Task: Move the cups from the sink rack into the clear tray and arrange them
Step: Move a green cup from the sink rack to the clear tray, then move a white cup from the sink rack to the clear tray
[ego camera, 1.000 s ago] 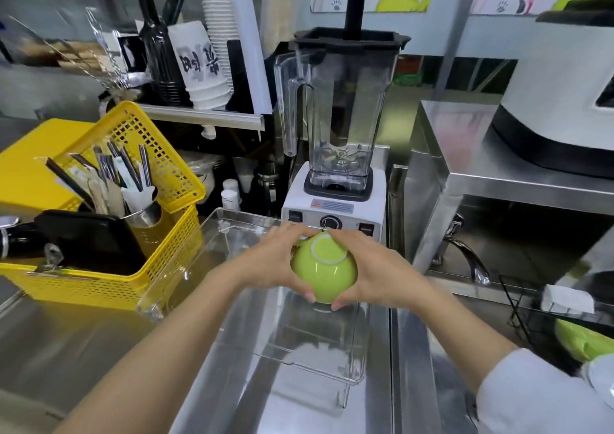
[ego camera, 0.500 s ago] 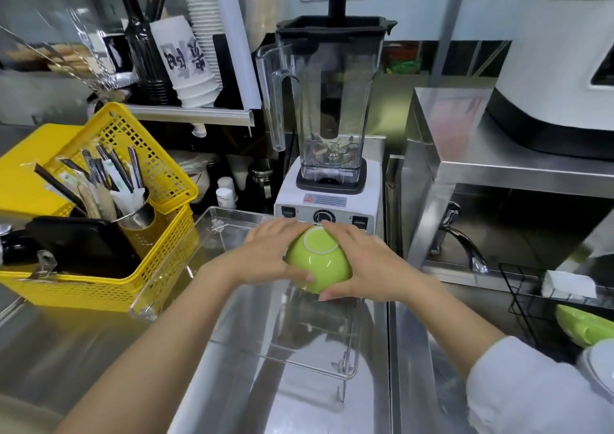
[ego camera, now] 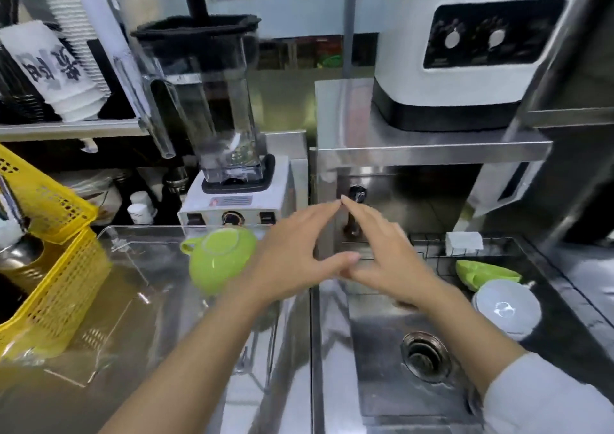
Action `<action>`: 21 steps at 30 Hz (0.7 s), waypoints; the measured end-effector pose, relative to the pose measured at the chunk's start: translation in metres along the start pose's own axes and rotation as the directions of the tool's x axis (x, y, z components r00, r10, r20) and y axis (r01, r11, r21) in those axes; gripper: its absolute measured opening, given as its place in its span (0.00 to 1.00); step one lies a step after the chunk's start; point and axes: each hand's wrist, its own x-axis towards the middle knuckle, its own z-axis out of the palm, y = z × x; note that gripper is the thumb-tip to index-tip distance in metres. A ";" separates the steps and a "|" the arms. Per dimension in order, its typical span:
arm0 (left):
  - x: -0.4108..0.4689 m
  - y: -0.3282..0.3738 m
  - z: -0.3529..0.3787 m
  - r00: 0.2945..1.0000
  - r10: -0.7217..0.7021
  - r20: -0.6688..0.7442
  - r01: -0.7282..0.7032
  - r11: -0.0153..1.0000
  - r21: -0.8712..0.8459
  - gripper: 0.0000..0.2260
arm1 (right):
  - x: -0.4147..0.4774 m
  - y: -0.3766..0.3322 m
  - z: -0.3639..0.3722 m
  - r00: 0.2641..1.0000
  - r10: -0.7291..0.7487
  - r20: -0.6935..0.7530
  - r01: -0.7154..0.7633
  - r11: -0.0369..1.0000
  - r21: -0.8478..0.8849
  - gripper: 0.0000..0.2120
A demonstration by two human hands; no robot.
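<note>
A green cup sits upside down in the clear tray, at its far right, handle pointing left. My left hand hovers just right of it, fingers spread, holding nothing. My right hand is open over the sink's left edge, its fingertips touching those of the left hand. On the black wire sink rack at the right lie another green cup on its side and a white cup upside down.
A blender stands behind the tray. A yellow basket with utensils borders the tray's left. The steel sink with its drain lies below my right hand, a tap behind it. A white machine sits on a steel shelf above.
Both hands let go of the green cup, which now rests upside down in the tray. They have moved right toward the sink, and my view has turned right.
</note>
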 end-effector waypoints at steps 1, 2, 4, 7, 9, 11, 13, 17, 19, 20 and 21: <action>0.006 0.011 0.010 0.999 0.033 0.017 -0.033 0.999 -0.008 0.35 | -0.009 0.013 -0.008 0.999 0.033 -0.010 -0.033 0.999 -0.014 0.42; 0.013 0.022 0.021 0.998 0.057 0.036 -0.056 0.998 -0.029 0.35 | -0.020 0.026 -0.018 0.998 0.066 -0.019 -0.067 0.997 -0.028 0.42; 0.021 0.037 0.039 0.995 0.072 0.069 -0.067 0.996 -0.062 0.35 | -0.035 0.047 -0.030 0.993 0.118 -0.022 -0.118 0.992 -0.048 0.43; 0.043 0.066 0.074 0.983 0.072 0.169 -0.064 0.997 -0.050 0.35 | -0.065 0.083 -0.052 0.970 0.239 -0.050 -0.242 0.968 -0.063 0.46; 0.057 0.083 0.098 0.974 0.069 0.214 -0.056 0.996 -0.065 0.34 | -0.084 0.105 -0.065 0.945 0.318 -0.075 -0.322 0.945 -0.048 0.49; 0.069 0.098 0.122 0.968 0.051 0.247 -0.031 0.996 -0.088 0.34 | -0.102 0.125 -0.075 0.920 0.378 -0.100 -0.383 0.923 -0.029 0.47; 0.080 0.110 0.146 0.953 0.015 0.301 0.019 0.994 -0.111 0.34 | -0.121 0.146 -0.081 0.896 0.421 -0.141 -0.430 0.902 -0.035 0.45; 0.097 0.130 0.196 0.910 -0.064 0.409 0.133 0.980 -0.144 0.32 | -0.155 0.184 -0.084 0.823 0.547 -0.150 -0.558 0.829 -0.039 0.43; 0.102 0.137 0.222 0.881 -0.129 0.455 0.228 0.958 -0.171 0.33 | -0.168 0.200 -0.080 0.781 0.615 -0.106 -0.621 0.783 -0.026 0.45; 0.104 0.140 0.234 0.867 -0.167 0.469 0.282 0.942 -0.185 0.35 | -0.174 0.209 -0.076 0.754 0.653 -0.064 -0.655 0.756 -0.001 0.46; 0.105 0.143 0.244 0.856 -0.202 0.476 0.332 0.920 -0.207 0.37 | -0.178 0.216 -0.073 0.724 0.690 -0.008 -0.690 0.723 0.030 0.46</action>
